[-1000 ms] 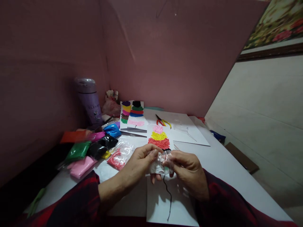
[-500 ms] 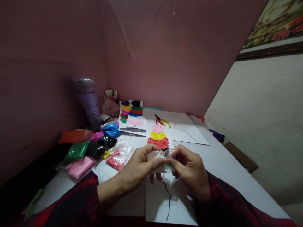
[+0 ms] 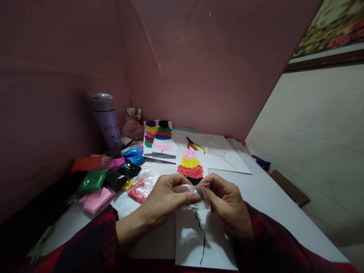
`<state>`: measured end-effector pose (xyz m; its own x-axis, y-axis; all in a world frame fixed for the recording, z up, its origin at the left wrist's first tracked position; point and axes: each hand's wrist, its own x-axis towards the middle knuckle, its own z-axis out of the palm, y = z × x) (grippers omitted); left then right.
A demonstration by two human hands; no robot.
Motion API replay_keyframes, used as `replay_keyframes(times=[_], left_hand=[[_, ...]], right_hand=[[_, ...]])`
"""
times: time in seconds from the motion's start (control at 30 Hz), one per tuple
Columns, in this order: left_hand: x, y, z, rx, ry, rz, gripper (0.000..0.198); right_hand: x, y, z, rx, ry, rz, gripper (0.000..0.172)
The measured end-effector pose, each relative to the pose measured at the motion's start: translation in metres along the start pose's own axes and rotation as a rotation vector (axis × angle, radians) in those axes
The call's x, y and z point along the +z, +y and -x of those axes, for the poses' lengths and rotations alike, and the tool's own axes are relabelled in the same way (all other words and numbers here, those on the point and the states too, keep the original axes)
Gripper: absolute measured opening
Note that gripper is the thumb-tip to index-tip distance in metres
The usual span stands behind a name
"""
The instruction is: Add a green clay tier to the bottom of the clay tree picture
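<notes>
A small clear plastic bag (image 3: 196,204) with something white in it is pinched between my two hands. My left hand (image 3: 167,199) grips its left side, thumb lying across the front. On the other side, my right hand (image 3: 224,201) has its fingers closed at the bag's edge. Both hands hover above a white card (image 3: 187,242) with bands of pink, yellow, red and black clay (image 3: 190,163) on its far part. A thin black line (image 3: 203,237) runs down the near part of the card.
Several bags of coloured clay, including a green bag (image 3: 92,182) and a pink bag (image 3: 98,199), lie at left. Behind them stands a purple tumbler (image 3: 106,125). Two decorated cards (image 3: 163,138) and red-and-yellow-handled pliers (image 3: 196,146) lie farther back. A green tool (image 3: 42,242) is near left.
The bag has shifted slightly between my fingers, and my right fingers have moved to its right edge. More of the black clay band shows now.
</notes>
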<state>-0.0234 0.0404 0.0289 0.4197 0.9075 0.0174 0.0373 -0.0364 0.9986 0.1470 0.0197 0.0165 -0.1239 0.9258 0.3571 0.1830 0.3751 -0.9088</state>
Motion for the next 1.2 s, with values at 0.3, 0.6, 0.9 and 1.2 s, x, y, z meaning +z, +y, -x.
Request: replay_keyframes(times=[0.3,0.6,0.9,1.2], left_hand=[[0.005,0.006,0.000,-0.027,-0.045,-0.109,0.021],[0.001,0.003,-0.002,0.003,0.012,0.058,0.022],[-0.003,0.001,-0.003,0.072,0.138,0.165,0.029],[-0.002,0.000,-0.003,0.087,0.166,0.192,0.026]], right_hand=[[0.004,-0.003,0.007,-0.001,0.005,0.076,0.019],[0.007,0.003,0.003,0.047,0.101,-0.190,0.020],[0.000,-0.005,0.008,-0.158,0.042,0.050,0.015],[0.005,-0.003,0.006,-0.161,0.010,0.201,0.014]])
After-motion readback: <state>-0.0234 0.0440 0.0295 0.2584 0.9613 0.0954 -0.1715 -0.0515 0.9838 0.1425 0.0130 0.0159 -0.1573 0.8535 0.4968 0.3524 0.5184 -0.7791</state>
